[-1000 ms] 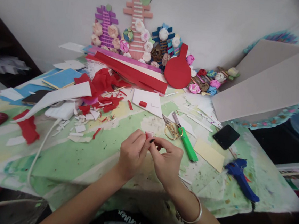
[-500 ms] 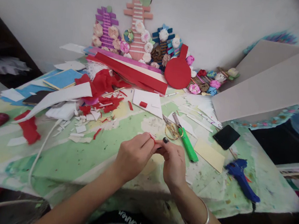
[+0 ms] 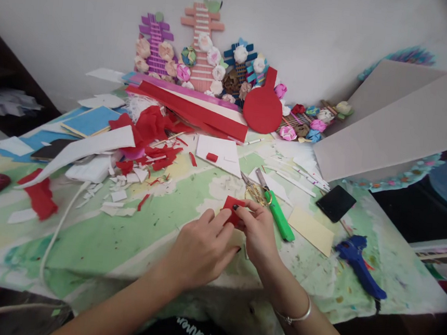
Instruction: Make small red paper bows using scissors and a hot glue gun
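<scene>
"Where's the red piece (image 3: 231,202)?"

"Between the two hands, at the front middle of the table (image 3: 123,242). The right hand (image 3: 259,233) pinches it, dark-nailed thumb on top."

"And the left hand (image 3: 200,249)?"

"Its fingertips are at the piece's near-left edge, thumb hanging apart. I can't tell whether they grip or just touch."

"So what could go wrong?"

"If only the right pinch is carrying it, a tug from the left could slide it free or leave it crooked. It looks thin, so pressing hard might crease it."

"Anything around it to worry about?"

"From the piece, the gold-handled scissors (image 3: 258,195) lie at two o'clock and the green-handled tool (image 3: 280,217) at three, just beside the right hand. A careless swing of the knuckles could knock either."

"And if it drops?"

"It could get muddled with the paper scraps (image 3: 119,196) at nine o'clock. The glue gun (image 3: 359,263), towards four, is well apart, so a stray smear seems less likely."
</scene>
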`<move>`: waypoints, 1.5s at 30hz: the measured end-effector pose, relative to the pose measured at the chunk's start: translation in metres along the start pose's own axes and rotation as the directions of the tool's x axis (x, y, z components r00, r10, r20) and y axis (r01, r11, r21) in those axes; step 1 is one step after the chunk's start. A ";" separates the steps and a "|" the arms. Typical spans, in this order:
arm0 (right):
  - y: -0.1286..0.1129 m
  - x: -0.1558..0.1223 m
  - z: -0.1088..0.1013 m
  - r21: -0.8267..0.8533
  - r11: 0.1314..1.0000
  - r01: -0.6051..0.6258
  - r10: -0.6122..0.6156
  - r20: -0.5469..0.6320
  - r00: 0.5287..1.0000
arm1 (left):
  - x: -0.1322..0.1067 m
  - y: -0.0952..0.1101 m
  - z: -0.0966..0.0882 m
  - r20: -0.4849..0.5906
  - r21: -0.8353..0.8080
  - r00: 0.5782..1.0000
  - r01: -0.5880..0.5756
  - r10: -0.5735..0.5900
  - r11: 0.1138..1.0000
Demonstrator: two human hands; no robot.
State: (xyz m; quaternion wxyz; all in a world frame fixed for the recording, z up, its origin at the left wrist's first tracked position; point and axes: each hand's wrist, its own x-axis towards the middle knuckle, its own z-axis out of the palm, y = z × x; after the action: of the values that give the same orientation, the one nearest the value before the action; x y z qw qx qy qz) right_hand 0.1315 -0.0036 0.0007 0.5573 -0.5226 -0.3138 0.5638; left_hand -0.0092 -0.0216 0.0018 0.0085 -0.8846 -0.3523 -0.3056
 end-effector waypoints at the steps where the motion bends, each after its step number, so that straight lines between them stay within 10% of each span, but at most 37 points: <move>1: 0.000 0.001 -0.001 -0.008 1.000 0.012 -0.012 0.012 1.000 | 0.000 -0.003 -0.002 -0.072 -0.103 0.997 0.023 -0.030 0.994; 4: -0.003 0.001 0.000 -0.026 0.996 0.084 -0.082 0.051 0.995 | 0.006 -0.015 -0.006 -0.204 -0.411 0.927 0.211 -0.314 0.887; 6: -0.005 -0.001 0.002 -0.024 0.991 0.128 -0.126 0.077 0.989 | 0.013 -0.023 -0.009 -0.053 -0.576 0.861 0.387 -0.506 0.720; 15: -0.011 -0.006 0.010 -0.145 0.966 0.214 -0.202 0.092 0.975 | 0.021 -0.032 -0.008 0.372 -0.865 0.757 0.492 -0.537 0.094; 45: -0.021 0.003 0.004 -0.235 0.922 0.309 -0.236 0.295 0.926 | 0.028 -0.037 -0.018 0.269 -0.738 0.817 0.515 -0.510 0.436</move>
State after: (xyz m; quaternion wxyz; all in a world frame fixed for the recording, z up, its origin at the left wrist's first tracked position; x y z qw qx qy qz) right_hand 0.1345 0.0035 0.0204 0.5062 -0.4673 -0.5302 0.4942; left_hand -0.0261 0.0196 0.0246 -0.4724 -0.6474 -0.4326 -0.4130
